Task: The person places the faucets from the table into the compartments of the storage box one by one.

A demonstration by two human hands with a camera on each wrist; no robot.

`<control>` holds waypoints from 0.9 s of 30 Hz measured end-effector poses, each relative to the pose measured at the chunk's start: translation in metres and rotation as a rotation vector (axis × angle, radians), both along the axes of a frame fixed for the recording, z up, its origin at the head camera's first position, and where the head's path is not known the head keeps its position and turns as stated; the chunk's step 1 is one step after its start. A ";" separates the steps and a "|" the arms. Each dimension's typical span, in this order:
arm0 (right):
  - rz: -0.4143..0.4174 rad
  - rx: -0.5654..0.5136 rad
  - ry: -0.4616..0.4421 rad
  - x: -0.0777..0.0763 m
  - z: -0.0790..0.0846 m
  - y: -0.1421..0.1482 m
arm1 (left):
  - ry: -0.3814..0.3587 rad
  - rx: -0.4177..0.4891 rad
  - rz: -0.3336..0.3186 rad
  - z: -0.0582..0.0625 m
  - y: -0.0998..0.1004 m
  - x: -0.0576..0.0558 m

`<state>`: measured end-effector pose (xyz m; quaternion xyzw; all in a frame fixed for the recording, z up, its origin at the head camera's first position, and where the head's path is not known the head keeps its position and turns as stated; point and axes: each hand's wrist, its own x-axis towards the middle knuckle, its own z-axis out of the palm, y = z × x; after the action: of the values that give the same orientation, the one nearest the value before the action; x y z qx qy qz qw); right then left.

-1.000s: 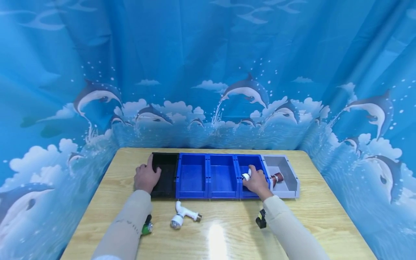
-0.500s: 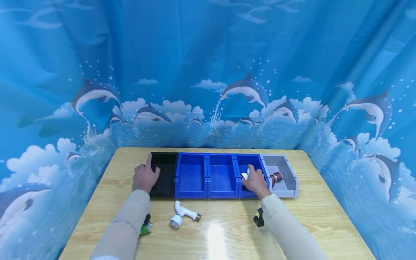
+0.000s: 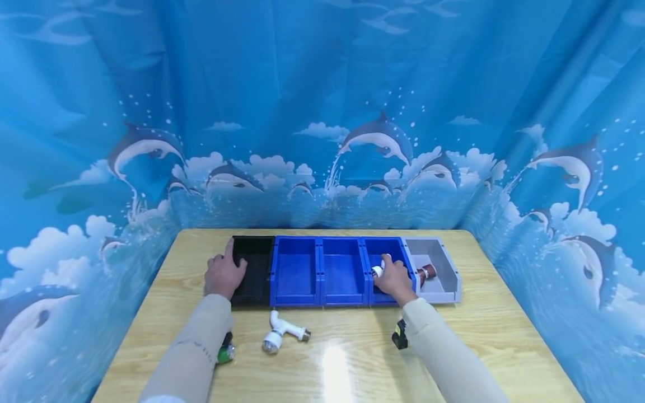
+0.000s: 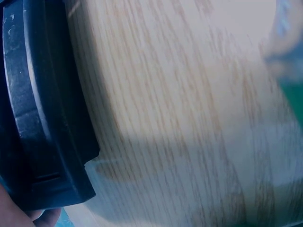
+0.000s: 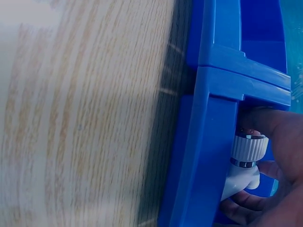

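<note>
My left hand grips the left wall of the black bin, thumb over its inside and index finger along the rim. In the left wrist view only a few fingers show, at the end of the black bin. My right hand reaches into the rightmost blue bin and holds a white plastic tap with a ribbed white collar; part of the tap is hidden by the fingers. Another white tap lies on the table in front of the bins.
Two further blue bins stand between these. A grey bin at the right end holds a brown cylindrical item. A green item shows beside the left sleeve. The dolphin curtain surrounds the wooden table.
The right hand has settled slightly lower with the tap inside the blue bin. The left hand stays at the black bin, and the view has shifted a little.
</note>
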<state>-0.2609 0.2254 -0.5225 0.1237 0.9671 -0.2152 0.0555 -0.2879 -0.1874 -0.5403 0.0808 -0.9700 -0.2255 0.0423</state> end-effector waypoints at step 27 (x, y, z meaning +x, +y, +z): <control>0.017 0.111 -0.061 -0.006 -0.005 -0.003 | 0.000 -0.008 0.003 -0.001 0.000 -0.001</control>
<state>-0.2669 0.2223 -0.5276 0.1249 0.9765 -0.1567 0.0797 -0.2889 -0.1877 -0.5411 0.0819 -0.9707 -0.2217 0.0428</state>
